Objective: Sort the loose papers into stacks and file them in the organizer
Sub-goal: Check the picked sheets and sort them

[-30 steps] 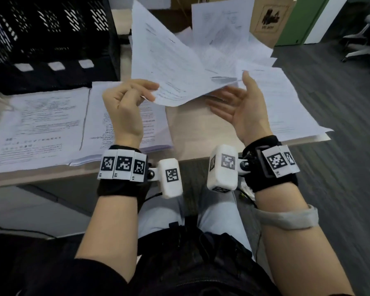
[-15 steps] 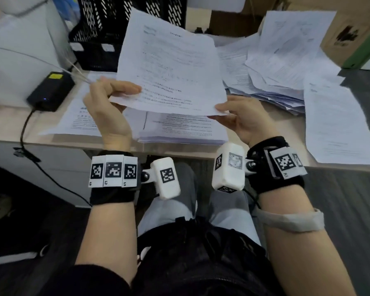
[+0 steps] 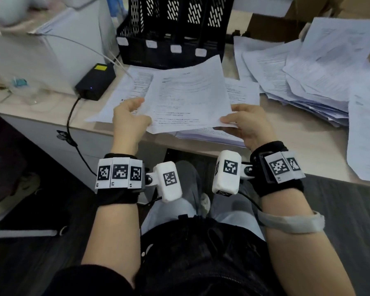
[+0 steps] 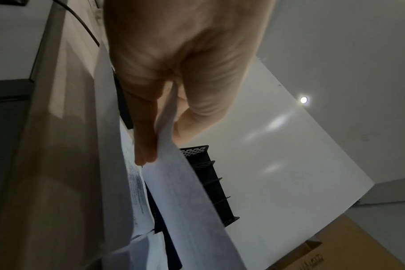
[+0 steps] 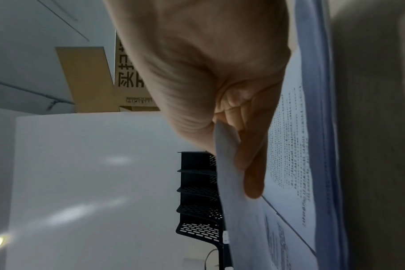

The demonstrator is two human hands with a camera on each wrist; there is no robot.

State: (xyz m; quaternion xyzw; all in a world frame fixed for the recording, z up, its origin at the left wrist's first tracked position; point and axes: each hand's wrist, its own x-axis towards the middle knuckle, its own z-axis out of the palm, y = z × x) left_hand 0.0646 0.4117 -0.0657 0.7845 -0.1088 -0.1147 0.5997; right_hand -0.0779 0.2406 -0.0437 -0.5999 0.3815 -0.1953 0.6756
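Observation:
Both hands hold one printed sheet low over the desk. My left hand pinches its near left corner, thumb on top; my right hand pinches its near right corner. The sheet runs out from between the left thumb and fingers, and its edge sits in the right hand's pinch. Under it lie two flat stacks: one on the left, one on the right. A black mesh organizer with several upright slots stands behind them. A messy pile of loose papers covers the desk's right side.
A black power brick with its cable lies left of the stacks, next to a white box. Cardboard boxes stand behind the loose pile. One sheet hangs over the desk's near right edge.
The sheet came from the loose pile on the right to above the sorted stacks in front of the organizer and was lowered. My right hand went from open under it to pinching its corner.

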